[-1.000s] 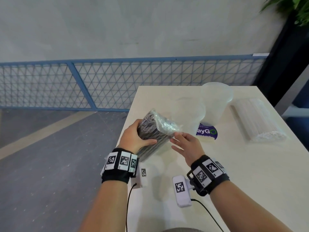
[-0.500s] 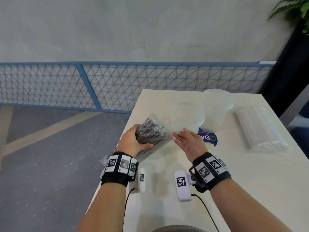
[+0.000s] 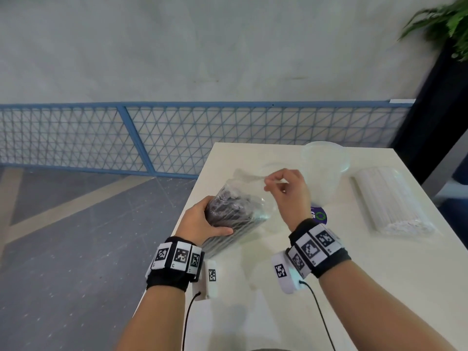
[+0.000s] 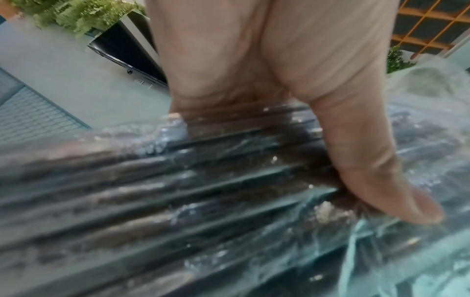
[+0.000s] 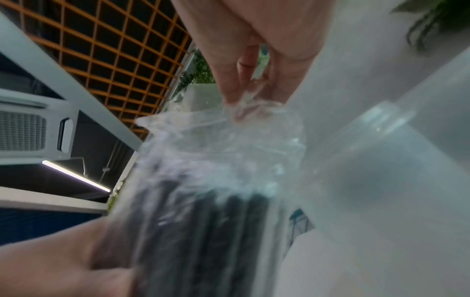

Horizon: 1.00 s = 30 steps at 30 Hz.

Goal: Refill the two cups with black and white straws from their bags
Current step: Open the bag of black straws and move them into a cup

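My left hand (image 3: 202, 221) grips a clear bag of black straws (image 3: 233, 211), tilted above the table's left edge; the thumb (image 4: 368, 170) lies across the bag (image 4: 203, 201). My right hand (image 3: 283, 188) pinches the bag's loose plastic top (image 3: 249, 176) and holds it stretched upward; the fingertips (image 5: 236, 88) squeeze the film (image 5: 229, 136). Two clear plastic cups stand behind: one (image 3: 325, 171) at the back, another (image 3: 268, 168) partly hidden by my right hand. A sealed bag of white straws (image 3: 390, 201) lies flat at the right.
The white table (image 3: 354, 274) drops off at its left edge to a grey floor. A blue mesh railing (image 3: 177, 138) runs behind it. A purple round sticker (image 3: 319, 215) lies by the cups. A dark planter (image 3: 440, 97) with a plant stands at the back right.
My right hand went from lying open beside the bag to pinching its plastic top and pulling it up. The left hand kept its grip on the straws.
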Available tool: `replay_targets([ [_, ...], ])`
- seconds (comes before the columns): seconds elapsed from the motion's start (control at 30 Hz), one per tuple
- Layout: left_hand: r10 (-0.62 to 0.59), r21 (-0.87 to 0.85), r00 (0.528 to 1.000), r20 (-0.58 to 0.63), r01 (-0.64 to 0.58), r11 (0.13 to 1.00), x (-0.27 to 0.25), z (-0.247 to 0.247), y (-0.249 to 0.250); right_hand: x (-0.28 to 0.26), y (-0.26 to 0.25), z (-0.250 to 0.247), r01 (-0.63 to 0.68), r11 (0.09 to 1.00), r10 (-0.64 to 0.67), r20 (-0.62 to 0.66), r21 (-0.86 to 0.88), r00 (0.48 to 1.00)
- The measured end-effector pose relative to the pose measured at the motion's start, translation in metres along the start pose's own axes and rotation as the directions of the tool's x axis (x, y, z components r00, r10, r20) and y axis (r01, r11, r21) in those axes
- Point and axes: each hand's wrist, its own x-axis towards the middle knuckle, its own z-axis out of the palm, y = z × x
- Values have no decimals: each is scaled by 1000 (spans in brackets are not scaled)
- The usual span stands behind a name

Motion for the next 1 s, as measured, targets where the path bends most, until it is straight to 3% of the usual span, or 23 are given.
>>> replay_targets([
  [0.1, 17, -31, 999, 32, -16, 999, 2, 3, -2, 9, -1, -4, 25, 1000, -24, -9, 19, 1000],
  [0.2, 0, -77, 1000, -16, -1, 997, 3, 4, 1, 5, -4, -5, 114, 993, -114, -23, 8, 993],
  [0.23, -6, -98, 999, -34, 3, 995, 3, 4, 2, 4, -6, -5, 161, 987, -161, 15, -20, 987],
  [0.3, -7, -144, 998, -60, -2, 990, 5, 4, 4, 5, -11, -6, 241, 958, -207, 207, -157, 956],
  [0.37, 0, -173, 998, -64, -11, 985, 7, 6, 7, 11, -15, -9, 262, 919, -138, 382, -294, 914],
  [0.5, 2, -242, 999, -51, -14, 970, 12, 14, 14, 37, -33, -18, 231, 871, 16, 495, -434, 869],
  [0.6, -11, -304, 997, -81, -14, 952, 19, 16, 20, 53, -55, -18, 344, 809, -13, 571, -476, 821],
  [0.67, -27, -324, 995, -92, -5, 946, 24, 16, 21, 58, -65, -11, 457, 731, -21, 652, -507, 758],
  [0.77, -42, -317, 997, -58, 21, 948, 28, 19, 17, 59, -64, 2, 526, 660, 37, 722, -536, 690],
  [0.83, -47, -296, 998, -38, 34, 955, 29, 22, 13, 56, -57, 10, 511, 672, 55, 725, -536, 687],
  [1.0, -31, -296, 999, -19, 24, 955, 34, 25, 4, 47, -38, 28, 441, 773, -36, 662, -456, 749],
])
